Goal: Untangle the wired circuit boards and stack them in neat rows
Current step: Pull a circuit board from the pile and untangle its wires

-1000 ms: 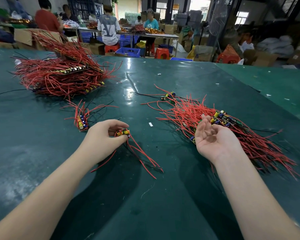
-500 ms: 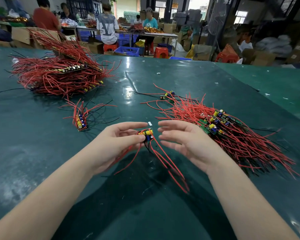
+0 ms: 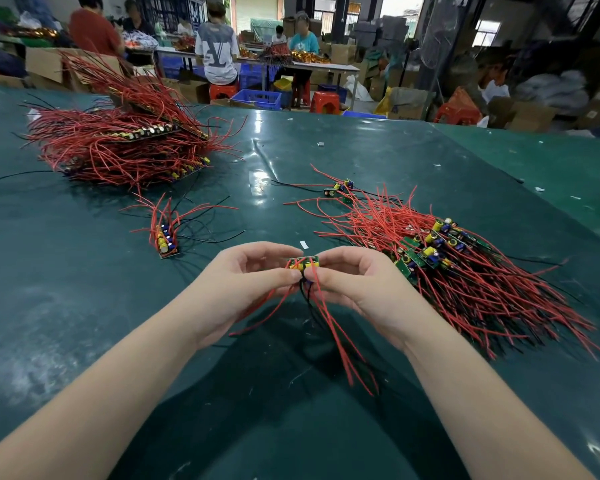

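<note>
Green, small rectangular circuit board (image 3: 302, 262) with red and black wires hanging below it is pinched between both hands above the dark green table mat (image 3: 84, 306): left hand (image 3: 246, 285) grips its left end, right hand (image 3: 357, 285) its right. Just right lies a tangled pile of wired boards (image 3: 447, 265); a short row of stacked boards (image 3: 165, 239) sits left, a large stacked heap (image 3: 125, 147) beyond.
</note>
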A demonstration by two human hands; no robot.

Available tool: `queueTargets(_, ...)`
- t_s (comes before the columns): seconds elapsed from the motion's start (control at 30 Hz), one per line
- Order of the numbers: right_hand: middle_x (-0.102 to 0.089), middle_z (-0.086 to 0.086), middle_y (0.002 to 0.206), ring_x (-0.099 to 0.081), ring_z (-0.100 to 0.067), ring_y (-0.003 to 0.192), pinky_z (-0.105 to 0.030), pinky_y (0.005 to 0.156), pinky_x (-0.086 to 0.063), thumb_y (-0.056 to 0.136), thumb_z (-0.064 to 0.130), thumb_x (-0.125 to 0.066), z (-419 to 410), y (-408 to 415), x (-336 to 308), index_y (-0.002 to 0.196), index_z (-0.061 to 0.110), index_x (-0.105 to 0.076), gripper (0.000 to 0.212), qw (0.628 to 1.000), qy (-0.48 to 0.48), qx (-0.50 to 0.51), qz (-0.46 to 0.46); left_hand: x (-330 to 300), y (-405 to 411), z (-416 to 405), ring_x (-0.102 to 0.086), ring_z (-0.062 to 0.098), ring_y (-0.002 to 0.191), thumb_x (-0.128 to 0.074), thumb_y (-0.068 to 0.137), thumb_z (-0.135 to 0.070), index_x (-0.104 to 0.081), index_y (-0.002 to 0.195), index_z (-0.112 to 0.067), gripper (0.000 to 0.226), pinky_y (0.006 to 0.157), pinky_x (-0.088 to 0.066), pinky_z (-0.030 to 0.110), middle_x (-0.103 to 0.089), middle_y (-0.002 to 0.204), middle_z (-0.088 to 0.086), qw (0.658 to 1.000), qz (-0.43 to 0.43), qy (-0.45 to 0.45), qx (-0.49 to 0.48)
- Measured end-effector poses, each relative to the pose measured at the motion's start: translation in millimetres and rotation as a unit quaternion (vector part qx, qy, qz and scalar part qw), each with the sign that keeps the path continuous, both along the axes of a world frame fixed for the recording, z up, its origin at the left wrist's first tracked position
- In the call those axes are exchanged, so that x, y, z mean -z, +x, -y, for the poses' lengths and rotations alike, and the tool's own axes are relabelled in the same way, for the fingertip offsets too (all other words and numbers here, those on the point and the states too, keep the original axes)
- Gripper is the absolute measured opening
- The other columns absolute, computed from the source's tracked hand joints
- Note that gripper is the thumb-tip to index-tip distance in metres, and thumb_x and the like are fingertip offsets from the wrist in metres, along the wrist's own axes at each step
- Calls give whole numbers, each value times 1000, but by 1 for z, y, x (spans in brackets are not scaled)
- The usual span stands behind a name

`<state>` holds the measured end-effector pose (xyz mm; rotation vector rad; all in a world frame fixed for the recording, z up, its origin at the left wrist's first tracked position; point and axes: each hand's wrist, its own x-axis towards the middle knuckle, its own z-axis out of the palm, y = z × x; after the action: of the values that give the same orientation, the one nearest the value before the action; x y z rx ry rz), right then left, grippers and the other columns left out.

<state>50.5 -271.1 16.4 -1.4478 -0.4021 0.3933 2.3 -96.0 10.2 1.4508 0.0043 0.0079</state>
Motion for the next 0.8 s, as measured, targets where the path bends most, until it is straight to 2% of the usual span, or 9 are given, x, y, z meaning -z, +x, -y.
queueTargets(0.1,-74,-4,81,-71,-14,75,-21,68,-57,78,2,-73,1,1,1,82,10,-70,10,1000,-1,9,-1,0,0,2,-67,17,87,-75,61,-17,-67,102,-4,44,78,-56,21,-71,100,15,999,-13,-36,-12)
queueTargets(0.3,-74,-4,84,-72,-18,77,-22,69,-57,59,20,-80,3,2,0,78,12,-74,21,1000,17,10,1,0,1,4,-67,16,86,-76,61,-23,-69,88,-6,33,81,-56,22,-72,88,7,1000,-1,-6,-29)
queueTargets(0.4,-75,-6,82,-72,-15,75,-22,68,-57,56,23,-79,4,2,-2,74,14,-76,20,1000,21,-19,-5,-3,2,2,-67,20,90,-76,60,-27,-69,89,-4,37,91,-55,32,-73,93,12,1000,-2,3,-15)
queueTargets(0.5,-76,-6,83,-71,-15,76,-24,70,-58,55,26,-79,5,3,-2,76,14,-76,24,1000,13,-23,3,-3,1,2,-65,27,96,-76,60,-30,-70,94,-2,44,103,-47,46,-71,101,19,1000,-2,19,-9)
queueTargets(0.63,-76,-8,84,-71,-16,77,-24,70,-57,57,25,-78,5,2,-2,78,13,-76,24,1000,12,-25,9,-4,-1,2,-65,34,102,-76,62,-30,-72,95,-1,45,105,-44,50,-71,103,22,999,4,48,-12)
queueTargets(0.67,-76,-9,86,-71,-18,78,-24,70,-57,58,25,-79,5,3,-2,80,11,-76,27,1000,9,-26,11,-4,0,1,-66,37,98,-76,62,-32,-73,95,-2,44,102,-46,48,-72,101,21,998,8,61,-11)
queueTargets(0.7,-75,-10,87,-71,-19,79,-25,71,-57,59,26,-79,6,3,-2,83,10,-76,29,999,5,-29,13,-5,-1,0,-67,35,85,-76,62,-33,-74,93,-5,42,92,-51,42,-73,96,19,997,13,76,-7)
queueTargets(0.73,-75,-12,89,-71,-20,80,-26,72,-57,59,26,-79,7,4,-2,86,10,-76,31,999,2,-34,15,-6,-1,-1,-62,25,65,-75,63,-35,-75,91,-7,39,73,-50,28,-74,87,14,996,18,89,-2)
queueTargets(0.8,-75,-14,91,-71,-21,80,-26,72,-57,61,26,-79,8,4,-3,88,8,-76,32,999,0,-46,14,-8,-2,-1,-37,6,42,-73,66,-34,-76,87,-10,32,44,-33,11,-69,68,0,994,25,102,6)
